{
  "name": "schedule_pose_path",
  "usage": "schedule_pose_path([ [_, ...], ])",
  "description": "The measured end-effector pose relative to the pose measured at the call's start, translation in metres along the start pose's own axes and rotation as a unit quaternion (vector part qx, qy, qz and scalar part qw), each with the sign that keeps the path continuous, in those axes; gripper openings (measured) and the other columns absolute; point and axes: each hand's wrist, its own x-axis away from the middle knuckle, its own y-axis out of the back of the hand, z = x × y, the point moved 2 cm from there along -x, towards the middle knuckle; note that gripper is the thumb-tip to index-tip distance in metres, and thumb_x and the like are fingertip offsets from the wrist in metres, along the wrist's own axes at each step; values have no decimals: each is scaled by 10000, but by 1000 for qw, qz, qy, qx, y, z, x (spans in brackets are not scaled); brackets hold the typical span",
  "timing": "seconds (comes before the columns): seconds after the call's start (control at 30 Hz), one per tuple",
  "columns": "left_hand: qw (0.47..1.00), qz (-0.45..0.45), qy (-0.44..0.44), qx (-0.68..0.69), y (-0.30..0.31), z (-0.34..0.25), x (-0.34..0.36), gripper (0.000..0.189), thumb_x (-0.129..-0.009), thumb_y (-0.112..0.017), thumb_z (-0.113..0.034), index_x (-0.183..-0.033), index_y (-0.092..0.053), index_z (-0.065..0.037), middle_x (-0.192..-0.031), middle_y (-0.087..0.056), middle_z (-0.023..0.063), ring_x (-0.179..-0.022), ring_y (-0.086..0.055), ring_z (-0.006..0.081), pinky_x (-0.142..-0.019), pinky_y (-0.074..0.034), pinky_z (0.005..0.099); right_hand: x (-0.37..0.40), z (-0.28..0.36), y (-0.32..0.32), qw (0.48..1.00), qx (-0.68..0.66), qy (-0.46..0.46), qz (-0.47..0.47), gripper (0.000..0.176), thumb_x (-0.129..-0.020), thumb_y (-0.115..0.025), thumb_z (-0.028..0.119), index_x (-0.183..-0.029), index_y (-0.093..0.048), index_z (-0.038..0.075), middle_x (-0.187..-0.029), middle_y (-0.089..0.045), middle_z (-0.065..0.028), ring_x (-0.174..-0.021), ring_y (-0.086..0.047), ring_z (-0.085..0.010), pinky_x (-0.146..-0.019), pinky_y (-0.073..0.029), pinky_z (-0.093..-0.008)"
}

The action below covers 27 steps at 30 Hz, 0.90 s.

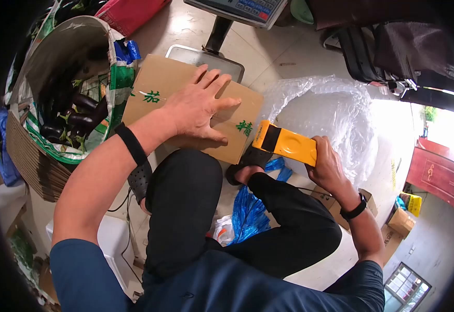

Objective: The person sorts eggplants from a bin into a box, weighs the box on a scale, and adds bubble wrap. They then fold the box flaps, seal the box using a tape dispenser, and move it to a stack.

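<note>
My left hand (203,109) lies with spread fingers on the top of a brown cardboard box (157,78) that has green printed characters. In my right hand (326,165) is a yellow tool (297,148) with a black band, its far end over the box's right edge. My fingers wrap round the tool's near end. Beside the box on the right sits a large clear plastic bag (336,114) with bubbled or crumpled walls. The underside of the tool is hidden.
A large sack (120,93) of eggplants stands at the left, beside stacked flat cardboard (35,166). Behind the box is a scale (232,67) with a keypad. Blue plastic (250,213) lies between my legs. A dark bag (362,52) is at the upper right.
</note>
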Motion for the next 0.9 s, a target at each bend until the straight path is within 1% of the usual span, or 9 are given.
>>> schedule_pose_path([
  [0.13, 997, 18, 24, -72, -2, -10, -5, 952, -794, -589, -783, -1524, -460, -187, -1562, -356, 227, -1492, -258, 393, -1245, -101, 591, -5, -11, -24, 999, -11, -19, 25, 583, -785, -751, 23, -1275, -435, 21, -1087, -553, -241, -947, -603, -484, -778, -512, -527],
  [0.37, 997, 41, -23, -60, -23, -52, -42, 982, -822, -558, -775, -1540, -423, -119, -1622, -303, 206, -1518, -219, 413, -1228, -90, 635, -5, -40, -100, 996, -58, -69, 7, 613, -785, -775, 71, -1296, -439, 29, -1125, -593, -252, -1020, -619, -476, -835, -525, -509],
  [0.57, 994, 57, -89, 17, -15, -32, -78, 863, -733, -696, -752, -1306, -667, -107, -1508, -439, 158, -1403, -364, 381, -1185, -232, 527, -2, -33, -91, 996, -83, -20, -19, 800, -668, -775, 59, -1378, -407, 21, -1163, -597, -244, -1061, -612, -457, -877, -525, -501],
  [0.63, 971, 198, -42, 128, -10, -19, -100, 715, -772, -703, -662, -1262, -706, -140, -1426, -540, 126, -1347, -444, 340, -1155, -308, 471, -3, -29, -87, 994, -103, -20, -18, 819, -669, -777, 74, -1395, -402, 27, -1158, -602, -242, -1061, -615, -453, -874, -526, -498],
  [0.67, 957, 231, -11, 173, -12, -12, -115, 625, -800, -678, -598, -1226, -729, -144, -1342, -615, 102, -1286, -513, 309, -1081, -411, 426, -4, -28, -87, 993, -120, -12, -9, 837, -670, -779, 90, -1413, -397, 33, -1154, -607, -239, -1062, -617, -450, -870, -528, -496],
  [0.7, 956, 240, -17, 170, -17, -16, -123, 625, -800, -678, -598, -1226, -729, -144, -1342, -615, 102, -1286, -513, 309, -1081, -411, 426, -4, -28, -89, 992, -126, -20, -13, 837, -670, -779, 90, -1413, -397, 33, -1154, -607, -239, -1062, -617, -450, -870, -528, -496],
  [0.77, 950, 312, 1, 13, -32, -27, -141, 603, -825, -644, -566, -1230, -723, -127, -1269, -669, 117, -1193, -602, 318, -994, -496, 430, -11, -30, -92, 991, -132, -11, -12, 826, -675, -777, 122, -1410, -408, 43, -1131, -619, -233, -1050, -620, -444, -859, -528, -501],
  [0.83, 943, 332, 10, 24, -46, -41, -164, 598, -852, -605, -559, -1205, -728, -93, -1236, -695, 137, -1135, -653, 342, -961, -525, 455, -18, -32, -95, 990, -140, -12, -11, 821, -676, -773, 126, -1408, -411, 41, -1117, -625, -228, -1038, -622, -442, -857, -524, -501],
  [0.9, 894, 433, 112, -19, -46, -57, -184, 654, -859, -638, -470, -1383, -599, -81, -1220, -709, 157, -1095, -682, 362, -960, -531, 455, -21, -33, -102, 989, -148, -18, -9, 816, -678, -769, 130, -1407, -414, 39, -1102, -632, -224, -1026, -624, -439, -854, -521, -501],
])
